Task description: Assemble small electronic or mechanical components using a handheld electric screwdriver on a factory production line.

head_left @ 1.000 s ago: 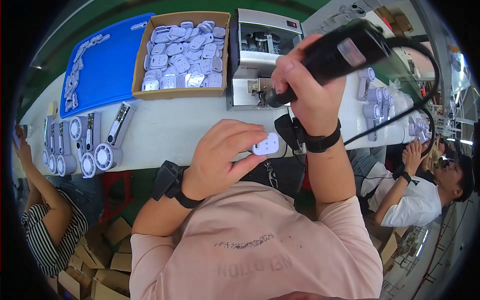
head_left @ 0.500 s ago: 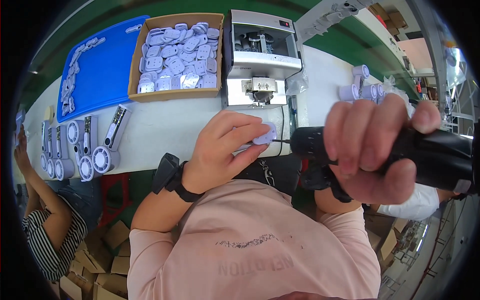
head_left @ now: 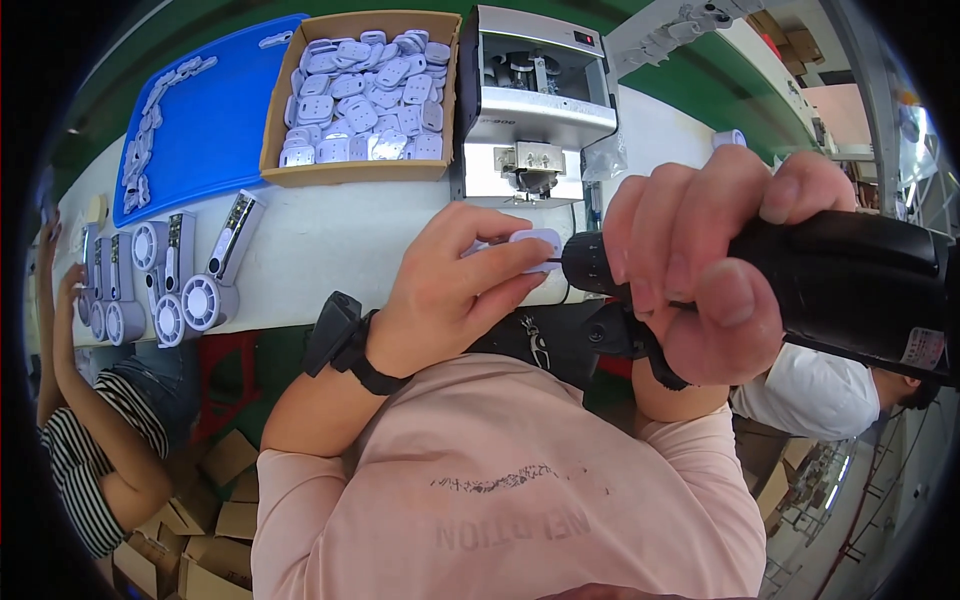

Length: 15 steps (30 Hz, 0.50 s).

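Observation:
Between the thumb and fingers of my left hand [head_left: 440, 275] is a small pale-lavender plastic cover [head_left: 537, 238] with small holes, held above the near edge of the table. My right hand [head_left: 715, 265] is wrapped round a black electric screwdriver [head_left: 850, 275], lying level and pointing left. Its thin bit meets the cover beside my left fingertips; whether a screw sits at the tip is hidden. Just beyond my hands stands a silver-and-black screw feeder [head_left: 540, 120], its front close to the cover.
A cardboard box [head_left: 270, 140] full of similar covers stands behind my left hand. Left of it, a blue tray [head_left: 210, 130] carries small white parts along its edge. Several handheld fans [head_left: 205, 300] lie further left, where a co-worker's hand [head_left: 72, 285] reaches in.
My right hand has brought the screwdriver left, its chuck now closer to the cover. A co-worker's hand at the far left has come down beside the fans. The whole view has shifted slightly.

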### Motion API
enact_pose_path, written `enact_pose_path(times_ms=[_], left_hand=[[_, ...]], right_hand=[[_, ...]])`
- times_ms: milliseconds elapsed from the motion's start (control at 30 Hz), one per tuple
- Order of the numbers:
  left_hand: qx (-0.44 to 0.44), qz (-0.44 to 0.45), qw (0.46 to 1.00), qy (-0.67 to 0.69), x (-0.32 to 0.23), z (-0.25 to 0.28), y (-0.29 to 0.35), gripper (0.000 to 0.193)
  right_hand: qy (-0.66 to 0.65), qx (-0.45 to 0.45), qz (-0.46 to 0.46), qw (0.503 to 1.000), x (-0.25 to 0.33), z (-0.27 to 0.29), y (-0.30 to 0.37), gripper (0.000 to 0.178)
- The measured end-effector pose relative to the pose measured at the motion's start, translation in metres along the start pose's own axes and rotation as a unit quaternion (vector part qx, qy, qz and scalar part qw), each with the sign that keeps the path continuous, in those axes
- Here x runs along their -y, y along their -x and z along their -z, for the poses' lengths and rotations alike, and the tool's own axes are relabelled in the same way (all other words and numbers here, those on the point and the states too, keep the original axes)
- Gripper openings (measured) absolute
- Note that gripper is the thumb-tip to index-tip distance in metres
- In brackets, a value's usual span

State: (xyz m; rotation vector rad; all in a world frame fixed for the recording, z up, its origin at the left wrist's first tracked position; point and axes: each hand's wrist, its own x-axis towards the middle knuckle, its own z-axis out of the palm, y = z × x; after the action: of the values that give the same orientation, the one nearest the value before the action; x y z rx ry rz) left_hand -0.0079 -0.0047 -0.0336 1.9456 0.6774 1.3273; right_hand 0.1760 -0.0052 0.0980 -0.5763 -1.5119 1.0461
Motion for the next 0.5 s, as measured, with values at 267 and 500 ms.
enact_pose_path(times_ms=[267, 500], left_hand=[[0.007, -0.017, 0.999, -0.034, -0.013, -0.007, -0.014, 0.042], [0.071, 0.041, 0.995, -0.06, -0.028, -0.009, -0.017, 0.051]], right_hand=[[-0.016, -0.073, 0.008, 0.997, 0.01, 0.003, 0.001, 0.042], [-0.196, -0.13, 0.025, 0.972, 0.057, 0.062, 0.034, 0.043]])
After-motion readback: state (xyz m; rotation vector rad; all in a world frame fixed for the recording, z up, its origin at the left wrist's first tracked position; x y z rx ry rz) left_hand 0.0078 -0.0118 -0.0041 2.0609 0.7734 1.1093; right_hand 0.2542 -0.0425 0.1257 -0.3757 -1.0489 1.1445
